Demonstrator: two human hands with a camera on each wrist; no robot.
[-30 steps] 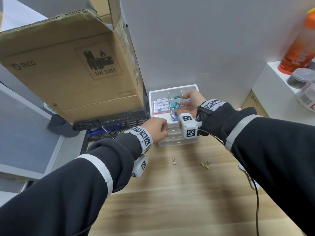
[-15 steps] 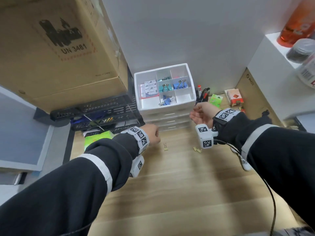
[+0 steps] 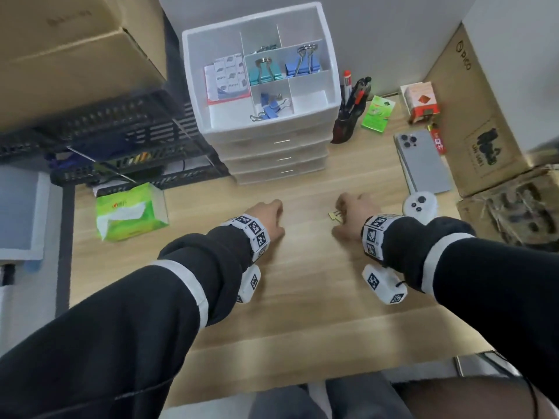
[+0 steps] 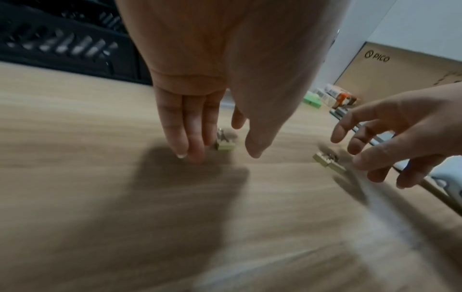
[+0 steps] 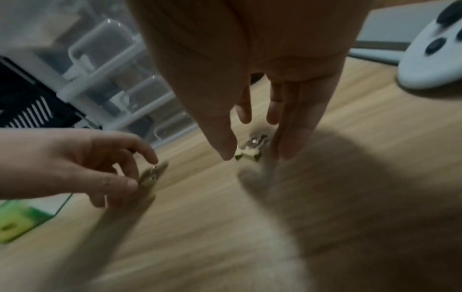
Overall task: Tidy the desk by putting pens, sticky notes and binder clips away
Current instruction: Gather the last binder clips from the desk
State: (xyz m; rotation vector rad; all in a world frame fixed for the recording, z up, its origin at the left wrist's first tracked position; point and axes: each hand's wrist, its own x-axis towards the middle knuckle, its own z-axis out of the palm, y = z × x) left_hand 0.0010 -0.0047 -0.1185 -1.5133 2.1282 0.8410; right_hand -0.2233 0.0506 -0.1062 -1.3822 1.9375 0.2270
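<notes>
Both hands hang low over the desk (image 3: 302, 313), fingers pointing down, at the middle of the head view. The left hand (image 3: 270, 217) has its fingers straight and spread from the thumb, with one small gold clip (image 4: 225, 145) lying on the wood in the gap between them; its fingertips (image 4: 195, 156) are at the desk surface just beside the clip, and contact with the clip cannot be told through the blur. The right hand (image 3: 351, 217) is likewise spread wide, thumb on one side and fingers on the other of a gold pair of clips (image 5: 248, 155) lying on the desk; the thumb tip is just beside them, and neither digit visibly clamps them. In the head view the pair (image 3: 335, 215) peeks out at the left edge of that hand. The organizer (image 3: 328, 95) stands in the upper centre, its top tray holding blue and teal clips and a note pad.
</notes>
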